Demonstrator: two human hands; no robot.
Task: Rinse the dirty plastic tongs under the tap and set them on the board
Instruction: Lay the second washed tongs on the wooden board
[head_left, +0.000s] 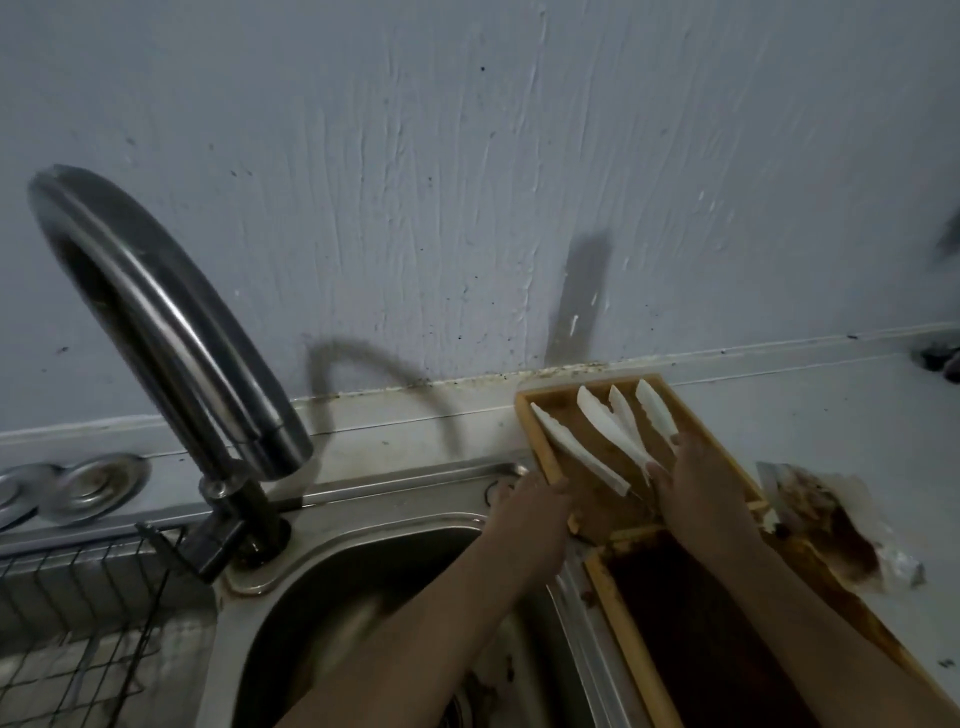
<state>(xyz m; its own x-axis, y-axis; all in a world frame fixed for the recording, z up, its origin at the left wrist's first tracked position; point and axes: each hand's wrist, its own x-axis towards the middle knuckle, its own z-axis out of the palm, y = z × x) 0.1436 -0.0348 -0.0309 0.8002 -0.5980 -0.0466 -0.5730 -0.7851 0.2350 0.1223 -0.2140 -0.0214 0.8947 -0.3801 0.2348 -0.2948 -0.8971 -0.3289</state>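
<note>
White plastic tongs (610, 434) lie fanned out on the far end of a wooden board (691, 415) to the right of the sink, their serrated arms pointing at the wall. My right hand (701, 493) covers their joined near ends, fingers pressed down on them. Against the board's left rim sits my left hand (537, 506), its fingers curled over the edge. The steel tap (171, 332) arches over the sink at the left; no water is visible from its spout.
The steel sink (363, 525) lies below my left forearm. A wire rack (78, 623) sits at the lower left. The board's near part is stained dark brown (691, 634). A crumpled stained wrapper (831, 525) lies on the counter to the right. The wall stands close behind.
</note>
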